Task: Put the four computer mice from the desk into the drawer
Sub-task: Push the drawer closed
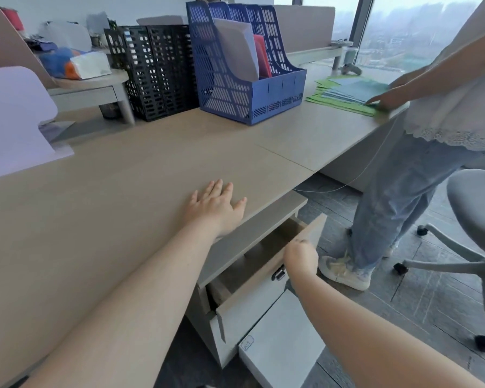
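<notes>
Wooden desk [123, 191] edge under flat left hand [214, 207]; right hand [301, 257] on drawer [252, 278] front.

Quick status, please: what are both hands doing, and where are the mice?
Left hand flat on desk, open. Right hand closed on top edge of half-open drawer. No mice in view. Bystander stands beyond the drawer.

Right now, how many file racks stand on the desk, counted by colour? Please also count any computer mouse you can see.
Black file racks: 1
Blue file racks: 1
Computer mice in view: 0
Total: 2
</notes>
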`<move>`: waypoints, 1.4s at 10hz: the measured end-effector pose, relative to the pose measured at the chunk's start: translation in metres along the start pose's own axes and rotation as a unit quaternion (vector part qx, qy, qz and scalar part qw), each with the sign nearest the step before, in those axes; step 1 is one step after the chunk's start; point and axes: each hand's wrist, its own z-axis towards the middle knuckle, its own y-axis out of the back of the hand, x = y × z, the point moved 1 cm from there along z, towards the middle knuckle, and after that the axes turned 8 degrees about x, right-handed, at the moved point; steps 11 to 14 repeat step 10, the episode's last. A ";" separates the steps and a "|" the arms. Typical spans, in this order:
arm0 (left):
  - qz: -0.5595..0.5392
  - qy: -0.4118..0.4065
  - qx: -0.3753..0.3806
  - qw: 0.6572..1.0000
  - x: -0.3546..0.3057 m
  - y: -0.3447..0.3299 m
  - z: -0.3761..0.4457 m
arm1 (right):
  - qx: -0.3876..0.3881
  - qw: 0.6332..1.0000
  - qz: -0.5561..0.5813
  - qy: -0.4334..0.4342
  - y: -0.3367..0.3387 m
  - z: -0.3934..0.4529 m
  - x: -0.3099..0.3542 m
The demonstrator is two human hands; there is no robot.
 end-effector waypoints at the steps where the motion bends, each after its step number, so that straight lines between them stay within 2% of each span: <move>1: 0.004 -0.010 0.000 1.000 0.002 0.001 0.004 | 0.017 1.000 0.004 0.013 -0.016 0.010 0.001; 4: 0.000 -0.010 -0.014 1.000 0.002 -0.001 0.009 | 0.078 0.996 -0.035 0.012 -0.035 0.025 0.009; 6: 0.003 -0.005 -0.014 1.000 0.002 -0.002 0.011 | 0.069 0.997 -0.026 0.013 -0.044 0.028 0.009; 7: 0.001 -0.008 -0.020 1.000 0.001 -0.002 0.010 | 0.077 0.995 -0.051 0.026 -0.040 0.029 0.008; 9: -0.001 -0.007 -0.015 1.000 0.002 -0.002 0.010 | 0.126 0.974 -0.182 0.047 -0.025 0.036 0.008; 14: -0.004 -0.010 -0.025 1.000 0.001 -0.002 0.008 | 0.143 0.970 -0.194 0.040 -0.019 0.032 0.017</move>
